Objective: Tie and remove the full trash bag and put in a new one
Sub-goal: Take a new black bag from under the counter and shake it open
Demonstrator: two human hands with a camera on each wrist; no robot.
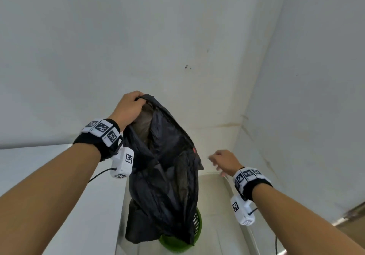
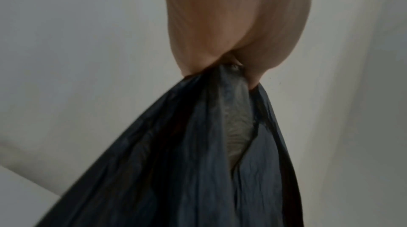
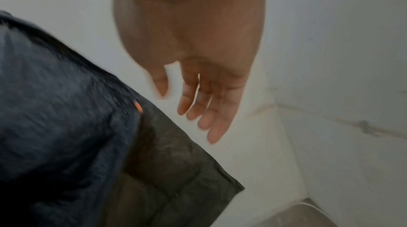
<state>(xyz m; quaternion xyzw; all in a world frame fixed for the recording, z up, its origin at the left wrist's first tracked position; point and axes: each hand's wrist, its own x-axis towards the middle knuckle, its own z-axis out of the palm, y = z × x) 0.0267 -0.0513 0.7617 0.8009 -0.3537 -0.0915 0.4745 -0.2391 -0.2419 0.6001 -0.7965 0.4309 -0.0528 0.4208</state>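
One hand alone bears the black trash bag (image 1: 164, 167): the left hand (image 1: 129, 107) pinches its gathered top edge, lifting it above the green perforated bin (image 1: 195, 223), while the right hand (image 1: 223, 162) hovers beside it, fingers loosely spread and holding nothing. Thin, crinkled, slippery film may slide from that pinch, and the untied, gaping mouth could spill.

A pale floor (image 1: 219, 241) carries a green perforated bin (image 1: 196, 225), standing near the corner where two white walls meet; a white ledge (image 1: 59, 185) runs along its left edge
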